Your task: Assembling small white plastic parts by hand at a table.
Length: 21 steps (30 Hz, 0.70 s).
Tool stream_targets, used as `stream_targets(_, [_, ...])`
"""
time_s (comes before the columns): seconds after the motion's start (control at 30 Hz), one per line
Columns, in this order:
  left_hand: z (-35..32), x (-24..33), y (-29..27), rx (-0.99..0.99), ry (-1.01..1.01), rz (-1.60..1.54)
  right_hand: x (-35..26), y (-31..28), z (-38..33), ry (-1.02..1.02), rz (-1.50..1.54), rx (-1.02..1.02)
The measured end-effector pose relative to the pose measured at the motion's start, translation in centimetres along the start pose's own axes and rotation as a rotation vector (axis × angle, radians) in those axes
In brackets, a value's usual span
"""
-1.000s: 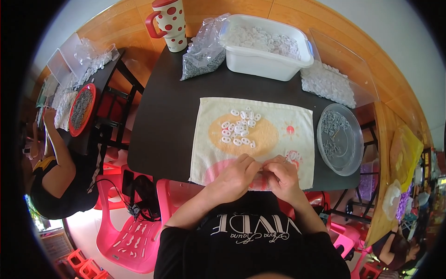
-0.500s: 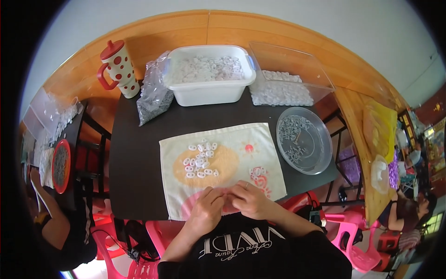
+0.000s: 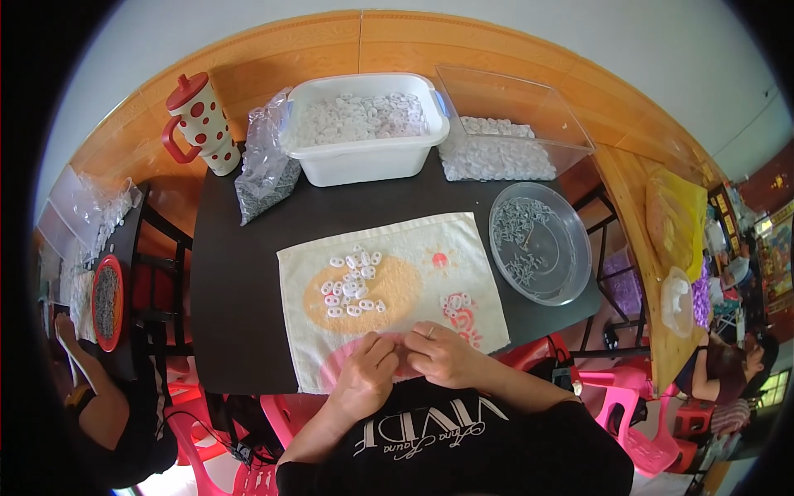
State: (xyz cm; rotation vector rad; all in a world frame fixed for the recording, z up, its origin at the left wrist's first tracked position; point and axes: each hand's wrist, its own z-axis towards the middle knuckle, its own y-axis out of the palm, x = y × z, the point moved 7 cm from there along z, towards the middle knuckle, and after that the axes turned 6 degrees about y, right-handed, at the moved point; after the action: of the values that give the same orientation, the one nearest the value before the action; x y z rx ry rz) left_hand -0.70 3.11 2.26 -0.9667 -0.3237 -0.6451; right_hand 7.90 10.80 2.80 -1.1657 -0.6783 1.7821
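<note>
My left hand (image 3: 369, 374) and my right hand (image 3: 441, 354) meet fingertip to fingertip over the near edge of a patterned cloth (image 3: 463, 248) on a black table (image 3: 236, 281). Their fingers are pinched together around something small that I cannot make out. A ring shows on my right hand. A loose pile of small white plastic rings (image 3: 352, 286) lies on the cloth just beyond my left hand. Both forearms come in from the lower edge over a black shirt.
A white tub (image 3: 364, 161) of white pieces, a clear box (image 3: 529, 124), a plastic bag (image 3: 265, 169) and a red-dotted cup (image 3: 200, 122) stand at the back. A clear round bowl (image 3: 539, 243) of small grey parts sits right. Another person (image 3: 91, 397) works at the left.
The view has swung so the table sits more central and closer. My hands stay together at the cloth's near edge, still working at something small.
</note>
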Motion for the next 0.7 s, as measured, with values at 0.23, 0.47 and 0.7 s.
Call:
stream_targets(0.23, [1.0, 0.2, -1.8, 0.193, -0.118, -0.054, 0.6, -3.4, 0.0, 0.021, 0.048, 0.273])
stream_targets(0.47, [-0.8, -0.2, -1.4, 0.172, -0.053, 0.035, 8.2, -23.9, 7.0, 0.126, -0.614, 0.711])
stream_targets(0.7, [-1.1, 0.2, -1.1, 0.175, -0.034, 0.031, 9.1, -15.6, 7.8, 0.417, 0.045, 0.371])
